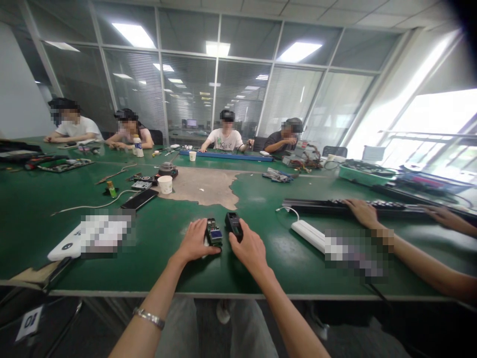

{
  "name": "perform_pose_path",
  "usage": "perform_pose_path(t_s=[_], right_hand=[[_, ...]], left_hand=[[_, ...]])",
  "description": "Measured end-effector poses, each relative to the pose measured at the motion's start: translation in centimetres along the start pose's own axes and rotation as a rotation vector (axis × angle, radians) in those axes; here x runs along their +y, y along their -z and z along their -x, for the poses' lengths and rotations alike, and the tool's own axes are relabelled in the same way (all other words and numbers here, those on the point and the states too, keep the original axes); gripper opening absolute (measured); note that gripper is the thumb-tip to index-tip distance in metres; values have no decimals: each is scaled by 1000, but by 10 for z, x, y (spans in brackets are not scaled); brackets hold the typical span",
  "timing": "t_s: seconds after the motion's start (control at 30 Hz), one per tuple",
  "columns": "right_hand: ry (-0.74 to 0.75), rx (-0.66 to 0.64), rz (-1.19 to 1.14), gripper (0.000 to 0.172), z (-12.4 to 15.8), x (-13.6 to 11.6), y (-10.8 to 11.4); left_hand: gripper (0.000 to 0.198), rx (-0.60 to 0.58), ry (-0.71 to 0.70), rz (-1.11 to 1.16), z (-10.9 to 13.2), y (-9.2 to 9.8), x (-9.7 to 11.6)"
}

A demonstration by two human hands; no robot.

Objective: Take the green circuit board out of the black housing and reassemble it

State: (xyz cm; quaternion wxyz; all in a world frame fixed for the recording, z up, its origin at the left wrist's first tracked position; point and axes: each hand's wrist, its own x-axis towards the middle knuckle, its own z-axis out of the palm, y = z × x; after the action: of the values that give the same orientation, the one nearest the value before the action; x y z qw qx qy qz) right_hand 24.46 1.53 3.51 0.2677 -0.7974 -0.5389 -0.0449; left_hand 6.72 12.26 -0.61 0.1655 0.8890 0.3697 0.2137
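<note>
My left hand (197,241) is closed around the side of a small green circuit board with a little screen (214,232), at the middle of the table near its front edge. Just to the right, my right hand (250,244) grips a black plastic housing (233,224) with an opening in its face. A narrow gap separates the two parts. Both sit low over the green table top (276,271); whether they touch it I cannot tell. The fingers' far sides are partly hidden.
A paper cup (165,184) and a black phone (140,199) lie ahead on the left. A white power strip (309,235) is to the right, near a co-worker's hand (360,213) on a long black bar (316,206). Several people sit across the table.
</note>
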Motion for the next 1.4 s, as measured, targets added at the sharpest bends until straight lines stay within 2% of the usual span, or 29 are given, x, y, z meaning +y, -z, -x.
perform_pose_path(t_s=[0.23, 0.43, 0.6, 0.7, 0.83, 1.03, 1.23, 1.4], right_hand=[[55, 24, 50, 61, 8, 6, -5], [63, -6, 17, 51, 2, 2, -2], [85, 57, -121, 47, -2, -20, 14], [136, 42, -143, 45, -1, -40, 19], [152, -4, -83, 41, 1, -59, 14], [168, -55, 31, 39, 1, -65, 5], [169, -132, 120, 35, 13, -65, -3], [173, -111, 104, 41, 22, -67, -5]], left_hand=[[110, -25, 11, 1, 0, 0, -2], [109, -46, 9, 17, 1, 1, -3], [112, -13, 6, 56, 2, -3, -7], [117, 35, -14, 84, 3, -5, -8], [124, 76, -51, 123, 4, -8, -11], [130, 98, -61, 130, 3, -11, -15], [116, 97, -68, 116, 4, -13, -15], [107, 98, -63, 114, 6, -12, -13]])
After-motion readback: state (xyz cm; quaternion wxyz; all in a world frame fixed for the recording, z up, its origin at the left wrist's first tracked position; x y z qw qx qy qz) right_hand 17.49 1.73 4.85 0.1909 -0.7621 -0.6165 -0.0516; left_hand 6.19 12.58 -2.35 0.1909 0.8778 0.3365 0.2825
